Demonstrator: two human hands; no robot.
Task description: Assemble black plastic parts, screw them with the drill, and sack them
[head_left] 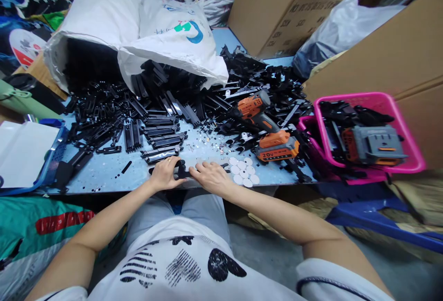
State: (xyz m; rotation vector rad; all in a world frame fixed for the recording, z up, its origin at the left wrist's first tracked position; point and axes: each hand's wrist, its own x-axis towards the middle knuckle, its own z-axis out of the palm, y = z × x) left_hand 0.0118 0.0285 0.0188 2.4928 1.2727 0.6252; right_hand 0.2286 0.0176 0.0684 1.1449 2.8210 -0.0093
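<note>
At the table's front edge, my left hand [166,173] is closed around one end of a long black plastic part [182,170]. My right hand [212,178] presses its fingers on the same part from the other side, partly covering it. Just beyond my left hand lies a stack of similar black plastic bars [162,141]. Several white round discs [243,171] sit to the right of my right hand. Small screws [208,126] are scattered on the blue tabletop [114,174] farther back. An orange and grey cordless driver [258,116] stands on its battery to the right.
White woven sacks [173,28] spill black parts across the back. On the right is a pink basket [372,169] holding a spare battery [377,144] and dark parts. Cardboard boxes [270,10] stand behind. A blue tray [57,153] with white paper sits at the left.
</note>
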